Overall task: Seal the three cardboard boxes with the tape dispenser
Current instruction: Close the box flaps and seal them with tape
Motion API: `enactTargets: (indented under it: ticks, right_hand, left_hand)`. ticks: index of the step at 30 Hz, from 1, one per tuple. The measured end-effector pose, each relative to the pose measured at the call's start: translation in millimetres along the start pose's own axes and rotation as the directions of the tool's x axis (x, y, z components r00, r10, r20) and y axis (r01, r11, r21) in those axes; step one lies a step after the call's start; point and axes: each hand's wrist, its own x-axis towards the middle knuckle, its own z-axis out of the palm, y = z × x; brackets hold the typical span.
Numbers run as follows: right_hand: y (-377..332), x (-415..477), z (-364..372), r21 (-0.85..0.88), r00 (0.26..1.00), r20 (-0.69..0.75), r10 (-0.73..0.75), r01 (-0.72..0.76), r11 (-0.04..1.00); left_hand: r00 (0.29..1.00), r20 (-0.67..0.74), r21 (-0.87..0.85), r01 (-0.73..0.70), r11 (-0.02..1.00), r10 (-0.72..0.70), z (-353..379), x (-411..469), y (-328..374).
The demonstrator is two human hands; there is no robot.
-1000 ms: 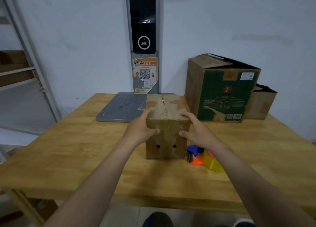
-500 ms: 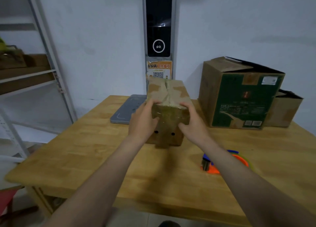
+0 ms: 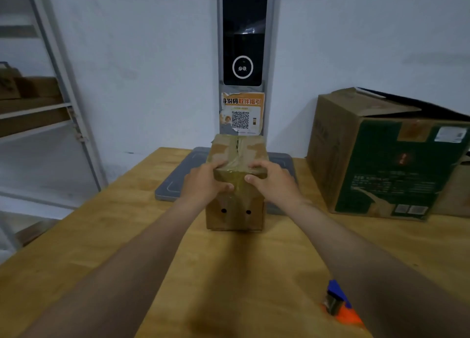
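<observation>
The small brown cardboard box point(image 3: 235, 217), its top seam glossy with tape, stands mid-table against a grey pad point(image 3: 175, 182). The left hand point(image 3: 203, 185) and right hand point(image 3: 276, 182) clasp its near top edge, fingers over and thumbs in front, probably to set it aside. The orange-and-blue tape dispenser point(image 3: 338, 304) lies unheld near the right forearm.

This looks like a parcel or shipping room: a wooden surface point(image 3: 101, 236) against a bare white wall point(image 3: 152, 58) carries a flat grey platform point(image 3: 175, 182), a small taped carton point(image 3: 236, 215), a large green-printed carton point(image 3: 389, 164) and a tape dispenser point(image 3: 338, 304). A black scanner terminal point(image 3: 243, 45) with a QR-code sticker point(image 3: 241, 114) below it is fixed to the wall. Metal shelving point(image 3: 63, 83) at the left holds more cardboard boxes point(image 3: 38, 88).
</observation>
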Motion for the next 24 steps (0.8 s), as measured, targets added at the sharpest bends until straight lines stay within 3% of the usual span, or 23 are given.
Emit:
enactTargets:
  ticks: [4,9,18,21,24]
  right_hand:
    - [-4,53,12,0.028,0.999,-0.004,0.032,-0.032,0.999]
    - [10,119,28,-0.123,0.999,-0.032,-0.022,0.018,0.992]
    - [53,221,59,-0.116,0.992,-0.066,-0.106,0.098,0.988]
    - [62,241,57,-0.107,0.994,-0.035,-0.099,0.095,0.990]
    - [63,238,41,-0.079,0.992,0.106,-0.073,0.082,0.994]
  left_hand:
    - [1.000,-0.009,-0.024,0.006,1.000,-0.006,8,48,-5]
    - [0.989,-0.132,0.071,-0.050,0.996,0.059,22,104,-11]
    - [0.976,-0.215,-0.032,-0.049,0.998,0.041,62,199,-30]
    - [0.979,-0.202,-0.008,-0.019,1.000,0.017,70,219,-30]
    - [0.990,-0.138,0.127,0.038,0.991,-0.020,74,223,-20]
